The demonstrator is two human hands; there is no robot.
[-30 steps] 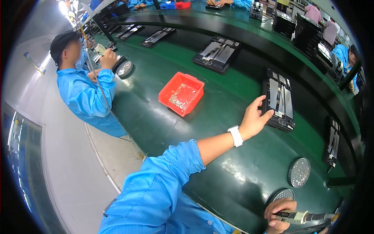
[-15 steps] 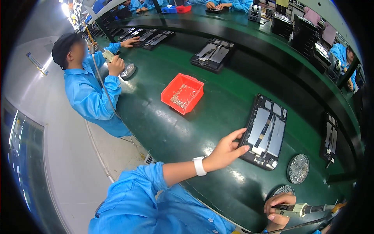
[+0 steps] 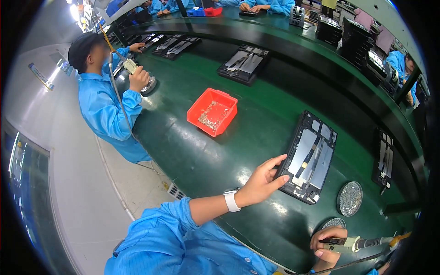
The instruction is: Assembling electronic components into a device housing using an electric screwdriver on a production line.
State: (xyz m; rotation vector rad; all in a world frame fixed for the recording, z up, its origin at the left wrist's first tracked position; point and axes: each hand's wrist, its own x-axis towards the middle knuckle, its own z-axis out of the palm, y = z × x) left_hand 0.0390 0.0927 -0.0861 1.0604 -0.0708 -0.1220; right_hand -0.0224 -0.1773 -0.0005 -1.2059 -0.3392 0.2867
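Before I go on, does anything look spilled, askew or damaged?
Nothing stands out: the shiny bits lie inside the red bin, and the black device in the left hand shows no visible damage; finer flaws can't be judged.

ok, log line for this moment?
left hand: holding black tablet by its edge | right hand: gripping handheld tool | nearby: red bin with small shiny pieces, round dish

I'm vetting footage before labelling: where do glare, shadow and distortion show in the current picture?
Head view: glare patches on the green table, one just below the tablet; head view: a dark shadow on the table left of the right hand; head view: lamp blown out at upper left; head view: fisheye bows the rail, corners black.
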